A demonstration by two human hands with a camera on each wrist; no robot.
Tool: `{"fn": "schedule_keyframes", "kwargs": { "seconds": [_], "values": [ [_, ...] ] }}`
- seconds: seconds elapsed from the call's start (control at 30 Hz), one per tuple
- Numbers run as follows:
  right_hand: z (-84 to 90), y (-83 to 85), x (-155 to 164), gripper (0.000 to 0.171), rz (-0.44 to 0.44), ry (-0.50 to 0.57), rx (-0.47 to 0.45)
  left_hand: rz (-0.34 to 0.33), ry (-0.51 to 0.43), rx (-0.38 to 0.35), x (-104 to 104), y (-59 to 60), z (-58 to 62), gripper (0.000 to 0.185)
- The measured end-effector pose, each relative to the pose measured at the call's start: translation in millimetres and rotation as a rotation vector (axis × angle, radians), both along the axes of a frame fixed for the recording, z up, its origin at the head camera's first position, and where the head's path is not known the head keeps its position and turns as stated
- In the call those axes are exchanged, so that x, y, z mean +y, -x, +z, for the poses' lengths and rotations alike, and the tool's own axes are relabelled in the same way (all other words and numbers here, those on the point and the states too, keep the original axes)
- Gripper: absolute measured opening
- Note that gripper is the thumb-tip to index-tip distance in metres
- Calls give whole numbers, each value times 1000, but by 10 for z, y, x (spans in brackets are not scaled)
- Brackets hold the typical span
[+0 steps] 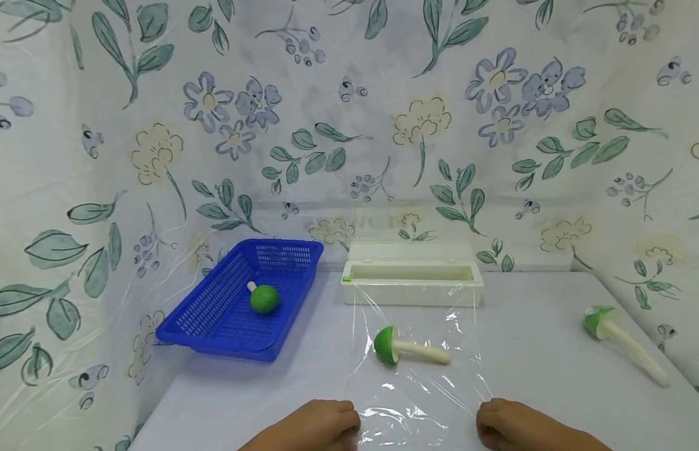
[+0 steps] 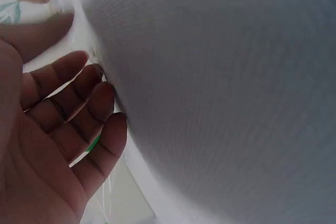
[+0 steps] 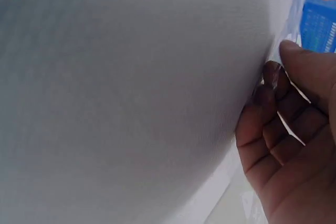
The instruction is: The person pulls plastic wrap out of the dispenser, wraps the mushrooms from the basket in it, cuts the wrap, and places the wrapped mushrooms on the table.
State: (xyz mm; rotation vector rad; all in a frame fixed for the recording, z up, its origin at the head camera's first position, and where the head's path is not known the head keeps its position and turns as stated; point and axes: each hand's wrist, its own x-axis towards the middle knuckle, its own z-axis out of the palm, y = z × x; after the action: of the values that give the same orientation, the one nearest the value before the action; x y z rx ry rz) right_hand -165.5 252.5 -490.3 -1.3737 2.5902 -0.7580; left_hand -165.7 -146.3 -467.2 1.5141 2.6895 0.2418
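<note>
The left hand [image 1: 327,426] has its fingers bent and seems to pinch the near left corner of the film [image 1: 417,413]; in its wrist view the fingertips meet the film's edge, though the grip itself is partly hidden. The right hand [image 1: 510,426] pinches the near right corner between thumb and bent fingers. Between them the film is drawn out toward the near side, with creases running up from the right hand.

Just beyond the hands, the middle mushroom [image 1: 406,348] lies within the film's outline, cap to the left and stem to the right. Whether it rests on the film or beneath it, I cannot tell. Farther off, the film reaches the front of the box [image 1: 411,295], whose lid is up, and looks joined there.

To the far left stands the basket [image 1: 231,349], with the basket mushroom [image 1: 264,299] lying inside. To the right on the table [image 1: 530,338], well apart from the film, lies the right mushroom [image 1: 628,341]; its cap has a whitish sheen, perhaps from wrapping.

As I judge it, the film has been pulled out, and one piece may be wrapped. Parting the film from the box and folding it round the middle mushroom seem left, and the basket mushroom looks bare.
</note>
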Motion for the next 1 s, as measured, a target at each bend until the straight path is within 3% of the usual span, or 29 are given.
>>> {"fn": "schedule_keyframes", "kwargs": {
  "seconds": [0.07, 0.13, 0.2, 0.27, 0.33, 0.4, 0.47, 0.6, 0.7, 0.8, 0.9, 1.0],
  "values": [
    [13, -22, 10, 14, -72, -11, -124, 15, 1, 3, -5, -9, 0, 9],
    [11, -32, 22, 11, -100, -11, -160, 16, 10, 51, -5, -13, 5, 8],
    [3, -25, 31, 12, -84, -10, -131, 18, 15, 111, -1, -12, 0, 11],
    [-13, -7, 29, 15, -50, -7, -42, 36, 24, 124, 2, -15, 9, 16],
    [-25, 11, 27, 19, -31, 11, 29, 68, 17, 90, 5, -21, 23, 15],
    [-22, 19, 38, 20, -47, 26, 26, 107, 12, 15, 8, -26, 44, 10],
    [-11, 16, 54, 20, -73, 52, 4, 119, 26, -12, 15, -23, 48, 14],
    [47, 9, 65, 15, -107, 57, -75, 101, 59, 80, 41, 2, 22, 13],
    [148, 1, 40, 8, -156, 19, -122, 75, 8, 192, 32, 24, 48, 16],
    [285, 1, 7, 9, -227, 0, -48, 70, -90, 215, 10, 87, 166, 14],
    [401, 52, -25, 18, -284, 44, 123, 92, -186, 221, 11, 218, 327, 12],
    [461, 192, -78, 27, -325, 142, 277, 156, -273, 193, 22, 400, 462, 8]
  ]
}}
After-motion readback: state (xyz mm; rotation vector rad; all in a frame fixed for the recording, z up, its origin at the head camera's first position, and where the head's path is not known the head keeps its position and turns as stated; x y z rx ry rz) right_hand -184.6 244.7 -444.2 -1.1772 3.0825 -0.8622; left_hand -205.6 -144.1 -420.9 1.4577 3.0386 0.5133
